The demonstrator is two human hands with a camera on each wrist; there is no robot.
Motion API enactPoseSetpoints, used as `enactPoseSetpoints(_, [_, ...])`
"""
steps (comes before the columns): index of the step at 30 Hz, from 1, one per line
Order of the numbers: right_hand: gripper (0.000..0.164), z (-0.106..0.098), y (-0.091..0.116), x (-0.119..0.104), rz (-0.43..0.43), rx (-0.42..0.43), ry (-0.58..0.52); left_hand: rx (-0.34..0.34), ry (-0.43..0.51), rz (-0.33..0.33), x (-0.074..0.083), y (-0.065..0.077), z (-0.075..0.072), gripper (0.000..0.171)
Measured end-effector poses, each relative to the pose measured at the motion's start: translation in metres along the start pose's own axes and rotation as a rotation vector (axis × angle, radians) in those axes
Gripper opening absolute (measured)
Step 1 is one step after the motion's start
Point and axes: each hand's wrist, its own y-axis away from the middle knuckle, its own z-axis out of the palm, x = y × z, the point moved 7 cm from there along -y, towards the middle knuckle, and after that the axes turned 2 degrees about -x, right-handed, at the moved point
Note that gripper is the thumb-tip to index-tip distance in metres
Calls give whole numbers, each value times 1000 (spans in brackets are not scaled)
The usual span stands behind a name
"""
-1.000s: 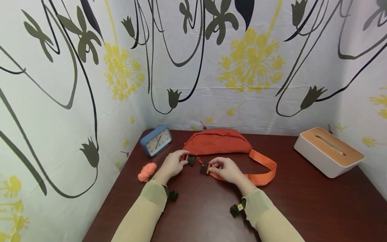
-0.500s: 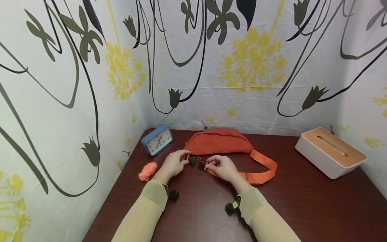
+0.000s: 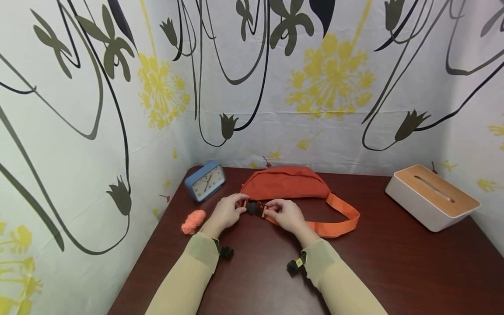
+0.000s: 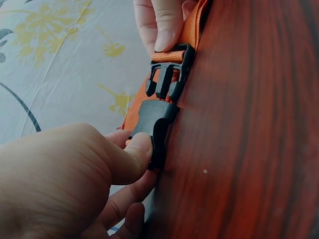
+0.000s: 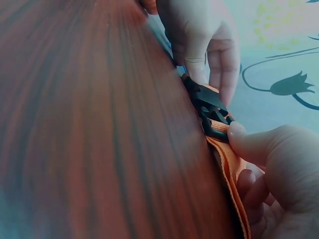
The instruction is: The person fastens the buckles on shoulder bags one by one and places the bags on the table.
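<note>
- The left hand (image 3: pixel 225 213) pinches the buckle socket (image 4: pixel 153 117), thumb on top.
- The right hand (image 3: pixel 289 215) pinches the pronged clip (image 4: pixel 162 82) (it faces the socket's mouth, just beside it).
- Both pieces are in front of the red bag (image 3: pixel 285 183), whose orange strap (image 3: pixel 334 230) loops rightward on the table (image 3: pixel 257 280).

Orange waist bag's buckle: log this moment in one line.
left hand: pinches socket half | right hand: pinches pronged half | buckle: unfastened, halves facing | bag: on table
</note>
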Motion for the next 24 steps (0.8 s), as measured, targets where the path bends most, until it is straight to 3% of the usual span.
enactPoseSetpoints(24, [26, 7, -5, -7, 52, 20, -7, -18, 24, -30, -4, -2, 2, 40])
